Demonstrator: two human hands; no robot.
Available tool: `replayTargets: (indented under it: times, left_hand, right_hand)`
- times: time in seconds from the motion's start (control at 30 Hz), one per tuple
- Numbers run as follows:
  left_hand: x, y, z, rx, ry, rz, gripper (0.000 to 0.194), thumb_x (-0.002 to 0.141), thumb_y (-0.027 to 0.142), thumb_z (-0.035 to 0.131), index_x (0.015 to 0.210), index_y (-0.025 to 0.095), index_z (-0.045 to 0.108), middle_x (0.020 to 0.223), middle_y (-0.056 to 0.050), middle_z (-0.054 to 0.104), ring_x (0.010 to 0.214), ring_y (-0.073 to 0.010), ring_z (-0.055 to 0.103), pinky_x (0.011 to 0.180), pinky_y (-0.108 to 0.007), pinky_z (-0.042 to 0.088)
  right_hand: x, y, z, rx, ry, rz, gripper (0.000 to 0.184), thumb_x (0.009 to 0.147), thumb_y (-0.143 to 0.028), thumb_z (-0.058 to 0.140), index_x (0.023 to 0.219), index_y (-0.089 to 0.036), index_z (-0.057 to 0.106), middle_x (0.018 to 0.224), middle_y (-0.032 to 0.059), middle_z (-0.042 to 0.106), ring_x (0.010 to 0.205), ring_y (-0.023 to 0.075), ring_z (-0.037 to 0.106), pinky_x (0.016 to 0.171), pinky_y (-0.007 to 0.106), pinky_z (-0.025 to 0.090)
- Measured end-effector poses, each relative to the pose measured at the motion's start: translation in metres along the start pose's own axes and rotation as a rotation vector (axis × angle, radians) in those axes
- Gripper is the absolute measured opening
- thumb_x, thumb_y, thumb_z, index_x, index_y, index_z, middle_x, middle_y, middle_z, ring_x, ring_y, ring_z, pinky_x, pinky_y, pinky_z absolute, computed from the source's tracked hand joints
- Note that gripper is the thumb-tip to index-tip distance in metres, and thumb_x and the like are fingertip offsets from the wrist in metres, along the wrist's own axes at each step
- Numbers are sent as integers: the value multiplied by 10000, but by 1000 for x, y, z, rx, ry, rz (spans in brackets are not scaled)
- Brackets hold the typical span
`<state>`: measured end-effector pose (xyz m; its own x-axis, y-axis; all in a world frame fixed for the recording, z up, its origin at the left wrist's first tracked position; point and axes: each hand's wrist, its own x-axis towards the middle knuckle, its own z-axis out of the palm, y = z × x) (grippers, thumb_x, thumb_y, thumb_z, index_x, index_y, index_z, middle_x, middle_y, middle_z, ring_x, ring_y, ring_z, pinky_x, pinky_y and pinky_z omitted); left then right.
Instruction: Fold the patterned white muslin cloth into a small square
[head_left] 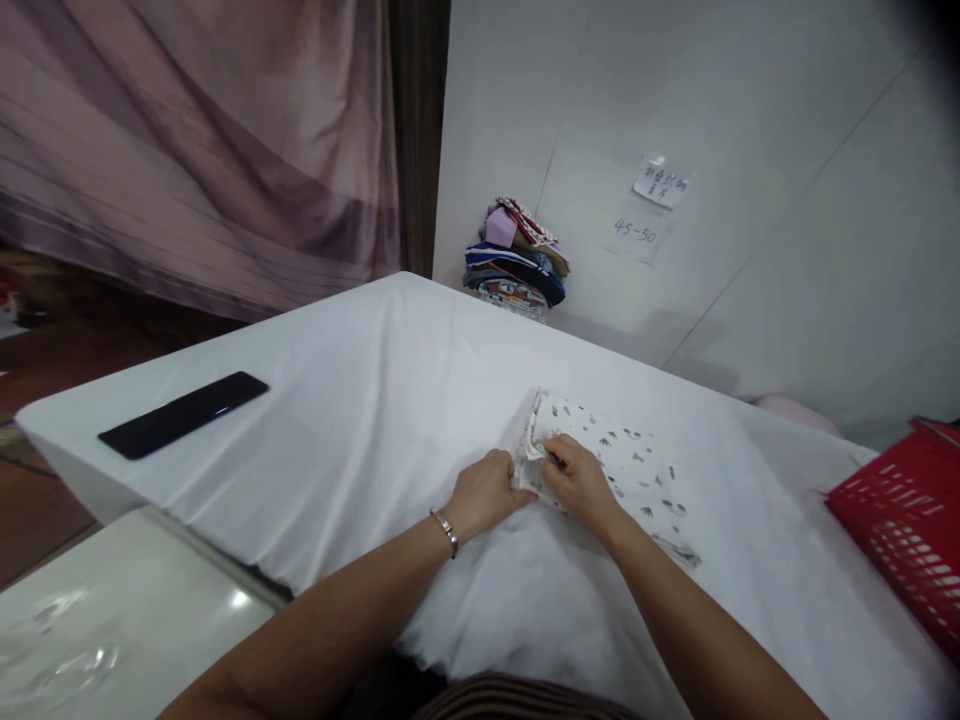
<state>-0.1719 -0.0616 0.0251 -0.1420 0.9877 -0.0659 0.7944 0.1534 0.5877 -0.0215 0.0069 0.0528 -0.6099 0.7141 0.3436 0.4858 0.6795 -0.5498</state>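
Note:
A folded white cloth [637, 460] with a small grey and brown print lies flat on the white-covered table in front of me. At its left end the layers are raised and bunched. My right hand [581, 485] pinches the cloth near that end, fingers closed on the fabric. Beside it, my left hand [486, 497], with a bracelet [446, 532] at the wrist, is closed on the cloth's near left corner. Its curled fingers hide part of the edge.
A long black flat object [184, 415] rests on the table's left side. Colourful folded clothes [517, 260] are stacked behind the far edge by the wall. On the right is a red plastic basket [900, 510]. A pale glossy surface [127, 620] stands lower left; a curtain [225, 140] hangs behind.

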Motion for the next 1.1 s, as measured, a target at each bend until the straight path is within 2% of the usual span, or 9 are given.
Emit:
replayTargets:
  times: [0.2, 0.33, 0.57, 0.67, 0.8, 0.87, 0.93, 1.0, 1.1]
  left_hand:
    - [2, -5, 3, 76, 31, 157, 173, 765, 360, 551, 829, 205, 507, 871, -9, 572, 767, -165, 565, 588, -263, 348]
    - [4, -7, 0, 31, 33, 168, 99, 791, 299, 517, 813, 203, 531, 837, -2, 578, 744, -149, 559, 592, -253, 347]
    - [7, -7, 5, -33, 84, 51, 284, 802, 431, 478, 704, 186, 581, 716, -20, 608, 665, -165, 539, 563, -262, 313]
    - [7, -8, 8, -123, 48, 76, 319, 822, 400, 420, 675, 185, 605, 678, -19, 614, 641, -158, 532, 565, -260, 310]
    - [9, -7, 10, -384, -60, 100, 253, 779, 333, 433, 707, 178, 619, 672, 3, 621, 630, -139, 533, 564, -237, 331]
    - [10, -6, 11, -535, -132, 47, 232, 749, 352, 481, 785, 170, 619, 690, 6, 635, 614, -132, 538, 547, -227, 343]
    - [11, -4, 13, -634, -167, -42, 312, 716, 411, 542, 893, 161, 599, 702, 0, 650, 589, -129, 541, 525, -222, 349]
    - [11, -3, 16, -645, -156, -108, 389, 679, 454, 592, 923, 152, 581, 688, -7, 656, 573, -130, 545, 511, -220, 350]
    - [12, -1, 20, -557, -106, -110, 272, 682, 405, 584, 779, 150, 589, 637, -9, 649, 537, -119, 526, 485, -215, 330]
  right_hand:
    - [2, -3, -2, -24, -22, -2, 127, 777, -135, 472, 756, -198, 580, 724, -3, 513, 697, 135, 484, 622, 239, 352]
    - [2, 0, -1, -25, -97, 8, 131, 779, -139, 477, 759, -200, 591, 732, -7, 513, 697, 128, 486, 627, 236, 349]
    - [2, 3, 4, 38, -60, 17, 118, 773, -160, 491, 735, -200, 596, 697, -9, 496, 661, 128, 469, 607, 241, 348]
    - [2, 6, 5, 101, -23, 54, 111, 761, -188, 503, 723, -198, 608, 689, -6, 512, 663, 134, 477, 609, 242, 363]
    - [0, 11, 5, 314, -6, 220, 126, 741, -239, 517, 777, -191, 627, 760, 5, 589, 711, 147, 525, 645, 248, 411]
    - [0, 13, 7, 410, -10, 294, 132, 725, -256, 528, 776, -182, 624, 739, 1, 596, 690, 145, 528, 630, 246, 418]
    - [-1, 17, 10, 458, -13, 324, 130, 716, -258, 533, 759, -174, 622, 698, -7, 585, 654, 137, 516, 606, 241, 411]
    - [0, 22, 15, 464, -17, 318, 135, 716, -258, 529, 755, -173, 627, 686, -8, 584, 648, 135, 513, 605, 241, 409]
    - [1, 26, 18, 418, -25, 273, 182, 719, -256, 528, 833, -179, 648, 756, 6, 620, 703, 150, 536, 646, 256, 422]
